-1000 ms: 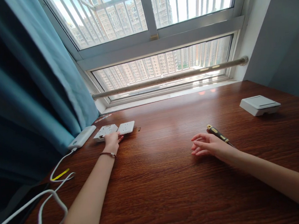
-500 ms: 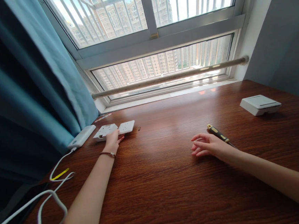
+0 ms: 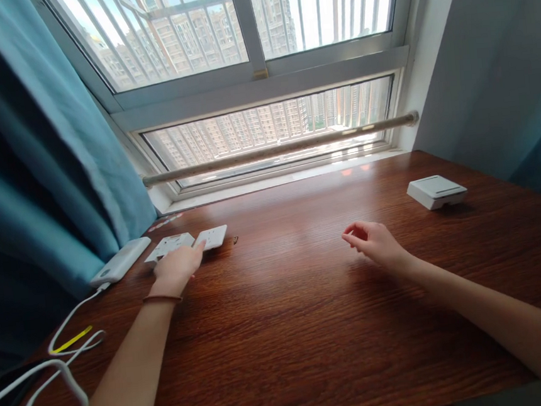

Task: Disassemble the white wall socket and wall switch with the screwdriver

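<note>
Under left hand (image 3: pixel 178 268), fingers spread — seemingly touching — white socket plate (image 3: pixel 166 245), right hand (image 3: pixel 374 245) half-curled, well apart.

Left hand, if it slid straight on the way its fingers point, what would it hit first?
Most likely the white socket plate on the right: the left hand lies over the neighbouring plate, fingertips aimed up-right at its near corner. Depth is unclear; they may already touch.
</note>
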`<control>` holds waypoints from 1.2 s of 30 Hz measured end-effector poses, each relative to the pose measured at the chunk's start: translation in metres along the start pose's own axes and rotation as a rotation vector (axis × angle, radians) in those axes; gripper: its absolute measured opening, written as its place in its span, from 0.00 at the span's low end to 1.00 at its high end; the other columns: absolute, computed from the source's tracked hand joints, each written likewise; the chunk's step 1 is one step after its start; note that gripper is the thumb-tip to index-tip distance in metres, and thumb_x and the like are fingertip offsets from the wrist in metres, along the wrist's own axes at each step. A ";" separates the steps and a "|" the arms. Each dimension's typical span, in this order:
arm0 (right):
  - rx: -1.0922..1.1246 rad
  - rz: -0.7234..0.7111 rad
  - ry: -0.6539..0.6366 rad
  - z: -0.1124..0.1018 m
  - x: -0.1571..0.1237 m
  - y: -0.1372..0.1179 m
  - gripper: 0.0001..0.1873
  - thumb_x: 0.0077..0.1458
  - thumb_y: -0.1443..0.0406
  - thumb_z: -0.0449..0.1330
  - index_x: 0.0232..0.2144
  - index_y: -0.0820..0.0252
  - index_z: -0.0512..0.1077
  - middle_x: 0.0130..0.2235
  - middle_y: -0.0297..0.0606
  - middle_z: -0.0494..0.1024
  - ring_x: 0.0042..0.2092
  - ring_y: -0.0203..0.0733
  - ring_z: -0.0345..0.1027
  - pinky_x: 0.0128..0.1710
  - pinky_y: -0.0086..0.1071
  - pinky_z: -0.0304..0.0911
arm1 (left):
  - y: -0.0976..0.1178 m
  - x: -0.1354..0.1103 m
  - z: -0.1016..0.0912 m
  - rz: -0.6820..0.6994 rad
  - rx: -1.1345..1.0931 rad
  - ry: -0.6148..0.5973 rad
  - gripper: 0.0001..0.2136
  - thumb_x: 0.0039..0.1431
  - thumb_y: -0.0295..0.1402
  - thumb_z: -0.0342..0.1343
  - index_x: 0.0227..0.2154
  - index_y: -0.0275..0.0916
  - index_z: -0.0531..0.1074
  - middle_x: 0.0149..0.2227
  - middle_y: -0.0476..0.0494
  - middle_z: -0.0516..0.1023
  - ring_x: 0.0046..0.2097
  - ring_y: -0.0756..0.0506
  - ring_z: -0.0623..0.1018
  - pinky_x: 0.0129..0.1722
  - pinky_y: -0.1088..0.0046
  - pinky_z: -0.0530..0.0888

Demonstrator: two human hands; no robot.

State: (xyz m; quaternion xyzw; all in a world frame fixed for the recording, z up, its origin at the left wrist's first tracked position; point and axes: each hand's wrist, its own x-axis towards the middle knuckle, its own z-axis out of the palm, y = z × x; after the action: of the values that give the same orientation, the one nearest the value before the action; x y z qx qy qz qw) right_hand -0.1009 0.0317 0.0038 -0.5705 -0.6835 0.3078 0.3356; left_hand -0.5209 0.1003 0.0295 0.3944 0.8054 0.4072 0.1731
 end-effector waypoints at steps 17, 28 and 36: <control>-0.874 0.265 0.107 -0.049 0.033 0.053 0.17 0.55 0.62 0.50 0.40 0.66 0.72 0.43 0.57 0.70 0.43 0.52 0.68 0.39 0.38 0.61 | 0.005 -0.151 0.079 1.283 0.425 -0.356 0.16 0.57 0.37 0.48 0.16 0.39 0.66 0.17 0.46 0.68 0.19 0.51 0.62 0.23 0.74 0.52; -0.887 0.345 0.190 -0.063 0.043 0.081 0.18 0.55 0.61 0.51 0.42 0.68 0.71 0.44 0.59 0.70 0.44 0.55 0.67 0.40 0.41 0.60 | 0.002 -0.152 0.082 1.340 0.328 -0.469 0.14 0.57 0.35 0.49 0.17 0.39 0.66 0.17 0.47 0.68 0.20 0.52 0.63 0.23 0.75 0.53; -0.820 0.299 0.296 -0.060 0.043 0.086 0.20 0.48 0.59 0.59 0.39 0.70 0.71 0.42 0.61 0.70 0.44 0.59 0.66 0.40 0.43 0.59 | 0.002 -0.150 0.087 1.609 0.446 -0.248 0.16 0.60 0.32 0.45 0.16 0.38 0.63 0.15 0.50 0.67 0.18 0.52 0.64 0.21 0.75 0.53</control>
State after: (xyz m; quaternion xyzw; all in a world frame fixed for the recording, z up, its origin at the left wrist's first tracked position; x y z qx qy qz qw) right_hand -0.0080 0.0897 -0.0252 -0.7863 -0.6038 -0.0279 0.1279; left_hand -0.3738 0.0296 -0.0284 0.9147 0.3156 0.1917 -0.1645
